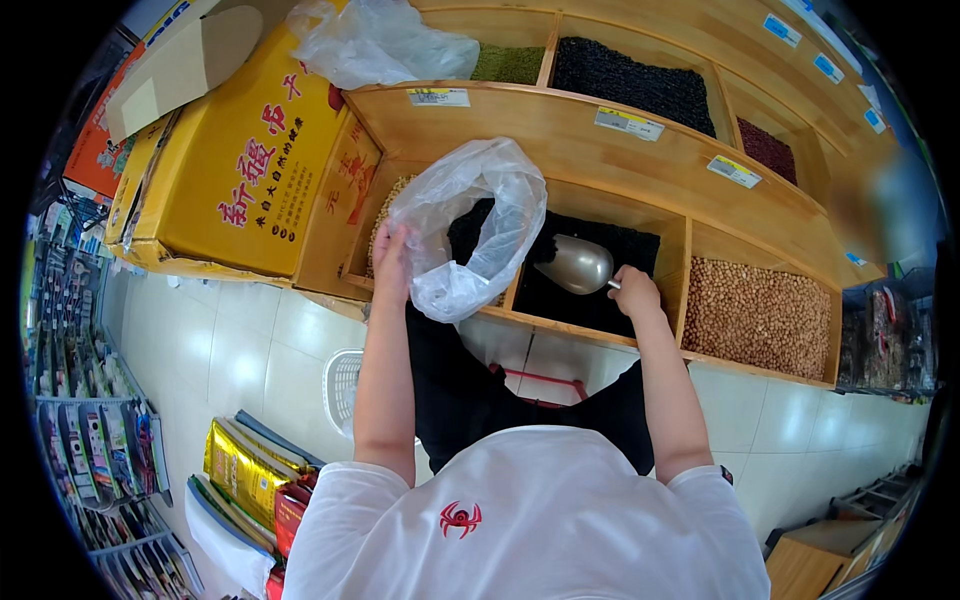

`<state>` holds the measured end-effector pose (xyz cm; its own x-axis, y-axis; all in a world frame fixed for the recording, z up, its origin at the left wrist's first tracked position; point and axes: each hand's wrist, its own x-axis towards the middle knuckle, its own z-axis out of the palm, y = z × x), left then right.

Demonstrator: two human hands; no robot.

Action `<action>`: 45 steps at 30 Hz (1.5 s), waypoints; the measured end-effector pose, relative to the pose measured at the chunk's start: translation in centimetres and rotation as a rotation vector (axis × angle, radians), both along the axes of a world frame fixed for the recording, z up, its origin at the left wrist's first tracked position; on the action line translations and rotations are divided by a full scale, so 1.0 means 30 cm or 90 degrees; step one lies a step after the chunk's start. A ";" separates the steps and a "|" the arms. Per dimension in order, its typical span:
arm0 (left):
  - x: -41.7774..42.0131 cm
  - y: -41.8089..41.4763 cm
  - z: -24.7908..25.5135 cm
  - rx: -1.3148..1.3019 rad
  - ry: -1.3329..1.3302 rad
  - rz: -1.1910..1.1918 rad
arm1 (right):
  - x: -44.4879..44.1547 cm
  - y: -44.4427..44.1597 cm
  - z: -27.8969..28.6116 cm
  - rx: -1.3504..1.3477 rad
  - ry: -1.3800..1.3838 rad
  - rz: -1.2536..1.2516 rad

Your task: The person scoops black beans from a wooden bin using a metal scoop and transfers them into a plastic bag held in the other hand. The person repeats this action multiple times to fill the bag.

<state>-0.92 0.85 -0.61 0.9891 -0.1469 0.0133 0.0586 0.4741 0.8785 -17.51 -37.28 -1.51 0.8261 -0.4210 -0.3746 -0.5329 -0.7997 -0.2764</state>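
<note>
My left hand [392,251] grips the left side of a clear plastic bag [512,247] whose mouth is wide open, showing dark grains [469,231] inside. My right hand [637,291] is closed on the handle of a metal scoop [581,264]. The scoop lies low over a wooden bin of fine black grains [637,244], to the right of the bag, with some black grains at its front edge. The bag hangs over the bin's left divider and partly hides a bin of pale beans or nuts [382,214].
Right of the black grains is a bin of peanuts or similar brown kernels [757,315]. Behind are bins of green beans [508,64], black beans [634,79] and red beans [766,150]. A yellow cardboard box [225,172] stands left. A white basket [343,390] is on the floor.
</note>
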 end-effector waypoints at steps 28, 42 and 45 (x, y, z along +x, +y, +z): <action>-0.025 -0.041 0.124 0.699 -0.291 0.090 | 0.027 -0.107 -0.078 0.104 -0.095 -0.086; -0.053 -0.043 0.089 0.815 -0.235 0.127 | 0.019 -0.110 -0.077 0.112 -0.185 -0.084; -0.044 -0.031 0.081 0.862 -0.248 0.093 | 0.022 -0.116 -0.094 0.115 -0.194 -0.075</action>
